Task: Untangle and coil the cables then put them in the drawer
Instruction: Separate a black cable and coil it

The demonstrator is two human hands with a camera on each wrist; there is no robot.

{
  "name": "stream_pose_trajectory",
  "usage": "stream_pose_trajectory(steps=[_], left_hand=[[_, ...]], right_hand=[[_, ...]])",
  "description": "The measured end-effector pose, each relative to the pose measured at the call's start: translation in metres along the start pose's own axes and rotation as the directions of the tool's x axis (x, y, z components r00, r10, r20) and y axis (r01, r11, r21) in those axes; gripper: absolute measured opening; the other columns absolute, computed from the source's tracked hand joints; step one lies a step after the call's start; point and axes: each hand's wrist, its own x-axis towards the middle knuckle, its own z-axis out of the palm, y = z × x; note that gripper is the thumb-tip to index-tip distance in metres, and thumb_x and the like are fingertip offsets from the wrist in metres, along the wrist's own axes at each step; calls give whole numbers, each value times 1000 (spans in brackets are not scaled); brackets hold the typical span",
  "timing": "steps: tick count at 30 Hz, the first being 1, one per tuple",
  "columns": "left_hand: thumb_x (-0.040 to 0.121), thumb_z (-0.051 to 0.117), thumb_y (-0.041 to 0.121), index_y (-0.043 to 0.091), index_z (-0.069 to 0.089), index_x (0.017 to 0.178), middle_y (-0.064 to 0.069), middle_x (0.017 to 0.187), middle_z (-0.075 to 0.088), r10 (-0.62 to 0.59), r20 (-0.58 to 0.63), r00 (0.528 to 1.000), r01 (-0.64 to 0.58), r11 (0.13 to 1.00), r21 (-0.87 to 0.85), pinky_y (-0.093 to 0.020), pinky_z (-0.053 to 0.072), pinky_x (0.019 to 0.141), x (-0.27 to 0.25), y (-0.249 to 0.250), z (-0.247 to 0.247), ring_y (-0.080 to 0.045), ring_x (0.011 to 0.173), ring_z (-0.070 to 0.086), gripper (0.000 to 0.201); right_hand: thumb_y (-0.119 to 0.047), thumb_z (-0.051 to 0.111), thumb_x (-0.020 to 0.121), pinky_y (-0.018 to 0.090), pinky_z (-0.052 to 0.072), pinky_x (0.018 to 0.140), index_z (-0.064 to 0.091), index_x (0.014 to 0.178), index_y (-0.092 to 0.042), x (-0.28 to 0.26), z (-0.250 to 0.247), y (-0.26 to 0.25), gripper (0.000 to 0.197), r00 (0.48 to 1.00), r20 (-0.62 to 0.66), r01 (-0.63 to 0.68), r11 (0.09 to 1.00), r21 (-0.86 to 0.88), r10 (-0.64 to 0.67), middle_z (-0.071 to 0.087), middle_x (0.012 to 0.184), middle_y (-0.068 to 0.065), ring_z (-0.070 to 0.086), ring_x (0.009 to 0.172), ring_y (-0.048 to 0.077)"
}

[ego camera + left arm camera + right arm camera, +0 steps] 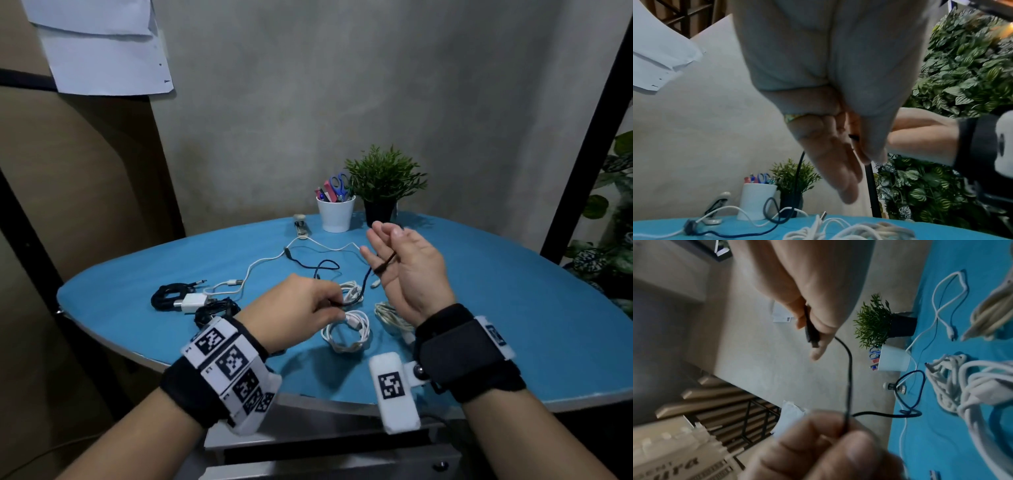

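A thin black cable (364,284) hangs between my hands above the blue table (496,308). My right hand (383,260), palm turned left, pinches the cable's plug (812,331) under its thumb, the other fingers straight. My left hand (337,305) pinches the same cable (849,369) lower down, between thumb and fingertips. The rest of it trails over the table in a loop (325,265). Two white coils (346,330) (351,291) and a cream coil (390,317) lie under my hands. A grey drawer front (342,455) shows below the table edge.
A loose white cable (267,263) snakes across the middle. Black coils (171,296) and a white charger (193,303) lie at the left. A white cup with scissors (335,212), a potted plant (382,185) and a small stapler-like object (299,224) stand at the back.
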Motion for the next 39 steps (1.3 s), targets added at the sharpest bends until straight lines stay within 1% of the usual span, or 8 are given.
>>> stream_pose_trajectory(steps=[3, 7, 14, 22, 26, 31, 35, 39], left_hand=[[88, 60, 32, 27, 59, 84, 13, 67, 62, 65, -164, 984, -61, 998, 33, -25, 42, 62, 0, 1, -5, 1, 60, 51, 7], [89, 56, 26, 22, 59, 93, 3, 80, 67, 51, -371, 927, -6, 993, 121, -36, 48, 70, 7, -6, -18, -21, 73, 57, 6], [89, 55, 22, 22, 64, 89, -1, 74, 69, -179, -479, 859, 172, 983, -59, -36, 52, 70, 28, -23, -40, -22, 72, 65, 8], [92, 53, 32, 16, 65, 85, -2, 79, 50, -221, -197, 955, 253, 954, 158, -33, 44, 69, 29, -35, -10, -27, 81, 55, 21], [90, 57, 31, 22, 68, 100, -1, 98, 47, -123, -114, 986, 135, 985, 107, -33, 44, 82, 21, -29, 7, -21, 86, 54, 18], [91, 57, 17, 11, 67, 95, 1, 101, 49, -6, -80, 997, -9, 982, -190, -30, 53, 72, 10, -10, 15, -19, 73, 65, 11], [92, 55, 19, 14, 64, 95, 0, 94, 57, 110, -236, 966, -112, 994, 4, -34, 46, 81, 12, -11, 11, -19, 86, 57, 10], [91, 56, 17, 13, 61, 95, -2, 102, 54, 109, -336, 935, -64, 988, 144, -39, 45, 78, 21, -16, -4, -24, 85, 56, 8]], right_hand=[[-10, 41, 99, 27, 44, 88, 58, 86, -19, 0, -1, 10, 23, 990, 14, 134, 905, -405, -140, 60, 93, -9, 55, 90, 5], [-13, 43, 98, 25, 47, 79, 59, 92, -15, -4, 3, 12, 18, 969, 230, 248, 440, -863, -94, 64, 88, -1, 60, 82, 10], [-45, 44, 94, 30, 34, 57, 64, 68, -19, -14, -5, 12, 42, 933, 291, 155, 495, -855, 210, 41, 56, -4, 38, 53, 13], [-31, 36, 100, 24, 28, 47, 50, 69, -13, -14, 13, -21, 39, 967, 223, -69, 968, -242, 125, 46, 48, 0, 33, 43, 13], [-25, 33, 102, 23, 53, 58, 54, 83, -8, -8, 15, -20, 33, 985, 168, -31, 999, 32, 25, 69, 95, 13, 69, 73, 19], [-17, 37, 101, 39, 46, 96, 57, 89, -12, 2, 8, 1, 24, 996, 21, 92, 994, -58, -91, 62, 113, 12, 57, 118, 24], [-18, 45, 98, 26, 44, 86, 61, 85, -17, -1, -3, 15, 21, 956, 159, 282, 618, -734, -248, 66, 93, 2, 60, 84, 0], [-22, 41, 97, 36, 48, 71, 55, 90, -7, -2, -7, 23, 22, 964, 262, 263, 260, -929, -40, 64, 79, 9, 62, 73, 20]])
